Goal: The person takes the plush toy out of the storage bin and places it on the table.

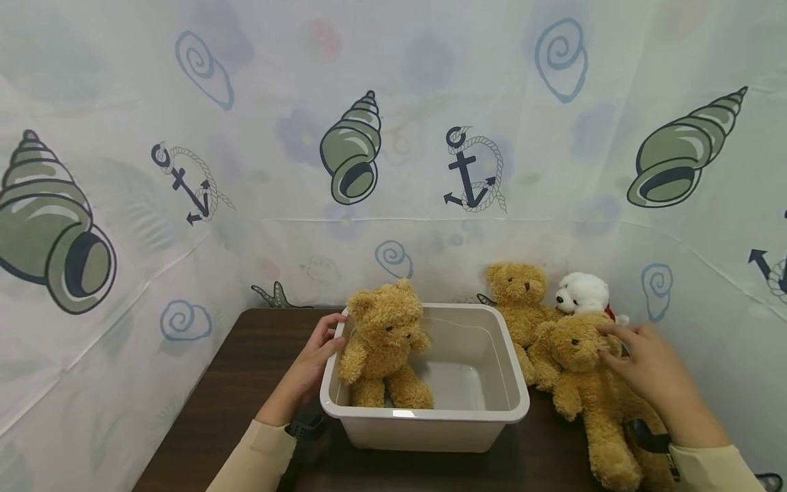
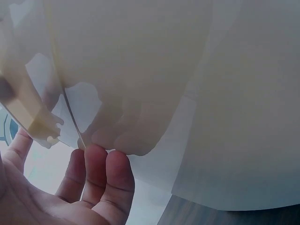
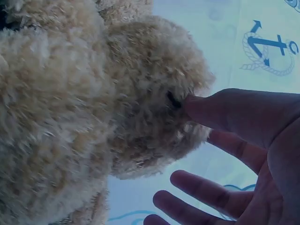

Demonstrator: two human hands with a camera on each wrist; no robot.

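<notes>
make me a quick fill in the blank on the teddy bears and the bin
1. One brown teddy bear sits inside the beige ____.
2. The left hand touches the bin's ____ side.
3. The right hand touches the head of a brown bear lying ____ the bin.
4. The small bear at the back is ____ in colour.

Missing words: bin; left; outside; white
</notes>
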